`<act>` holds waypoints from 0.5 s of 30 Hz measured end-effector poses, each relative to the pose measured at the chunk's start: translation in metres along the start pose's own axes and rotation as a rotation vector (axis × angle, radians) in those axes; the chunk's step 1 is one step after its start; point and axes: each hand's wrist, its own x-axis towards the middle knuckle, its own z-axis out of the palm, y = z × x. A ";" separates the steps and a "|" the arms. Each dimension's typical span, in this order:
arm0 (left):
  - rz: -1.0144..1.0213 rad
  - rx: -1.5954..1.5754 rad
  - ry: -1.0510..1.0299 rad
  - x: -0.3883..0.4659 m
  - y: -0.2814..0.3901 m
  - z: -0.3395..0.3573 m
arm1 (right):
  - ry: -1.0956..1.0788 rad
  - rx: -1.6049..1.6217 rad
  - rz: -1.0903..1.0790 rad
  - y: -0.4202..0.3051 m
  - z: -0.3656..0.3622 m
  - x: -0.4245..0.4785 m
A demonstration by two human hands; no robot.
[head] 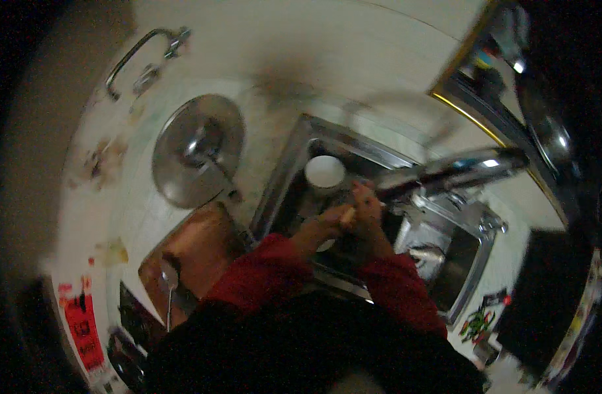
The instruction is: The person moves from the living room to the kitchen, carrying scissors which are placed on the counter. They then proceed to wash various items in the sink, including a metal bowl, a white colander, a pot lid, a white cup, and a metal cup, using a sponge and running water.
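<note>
Both my hands are together above the left basin of a stainless steel sink (281,182), their red sleeves reaching in from below. My left hand (323,225) touches my right hand (370,209) around a small pale-yellow patch; blur hides whether that is a held piece or a finger. A white round dish (325,171) sits in the basin just beyond my hands. Part of another pale round thing (325,245) shows under my left wrist. A thick shiny metal tube, seemingly the faucet (448,170), slants in from the right, close to my right fingers.
Left of the sink are a round metal lid or pan (197,152), a brown wooden board (202,246) and a spoon or ladle (169,278). The right basin holds a silvery object (426,256). Green and red peppers (478,325) lie at lower right. A gold-edged frame (471,115) juts in.
</note>
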 end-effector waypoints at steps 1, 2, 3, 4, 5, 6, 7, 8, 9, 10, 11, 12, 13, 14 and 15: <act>0.024 -0.034 0.005 0.001 0.009 0.004 | -0.032 0.018 -0.155 0.008 -0.007 0.008; 0.042 -0.068 0.011 0.003 0.015 0.007 | -0.073 0.042 -0.305 0.019 -0.012 0.018; 0.003 0.018 -0.066 0.010 0.030 0.008 | -0.046 -0.099 -0.638 0.036 -0.022 0.033; -0.032 0.108 -0.136 0.016 0.044 0.008 | 0.021 -0.232 -0.970 0.056 -0.028 0.049; -0.069 0.111 -0.124 0.014 0.044 0.003 | -0.001 -0.321 -0.984 0.047 -0.022 0.048; -0.109 0.034 -0.123 0.013 0.041 0.001 | -0.010 -0.417 -0.998 0.039 -0.021 0.046; -0.157 -0.093 -0.143 0.019 0.035 0.002 | -0.119 -0.238 -0.698 0.035 -0.022 0.041; -0.213 -0.248 -0.156 0.024 0.029 0.002 | -0.043 -0.408 -0.718 0.049 -0.026 0.048; -0.294 -0.505 -0.169 0.023 0.022 0.003 | 0.008 -0.568 -0.745 0.071 -0.024 0.063; -0.395 -0.782 -0.245 0.033 0.011 0.009 | 0.105 -0.707 -0.774 0.077 -0.030 0.063; -0.523 -1.048 -0.281 0.037 -0.001 0.015 | 0.178 -0.838 -0.812 0.080 -0.029 0.064; -0.575 -1.249 -0.262 0.027 -0.018 0.011 | 0.167 -0.910 -0.920 0.064 -0.012 0.055; -0.667 -1.432 -0.364 0.039 -0.033 0.022 | 0.270 -1.020 -0.970 0.054 -0.022 0.047; -0.709 -1.560 -0.376 0.036 -0.046 0.024 | 0.229 -1.027 -0.984 0.053 -0.014 0.047; -0.744 -1.572 -0.392 0.039 -0.056 0.029 | 0.232 -1.058 -0.969 0.055 -0.017 0.048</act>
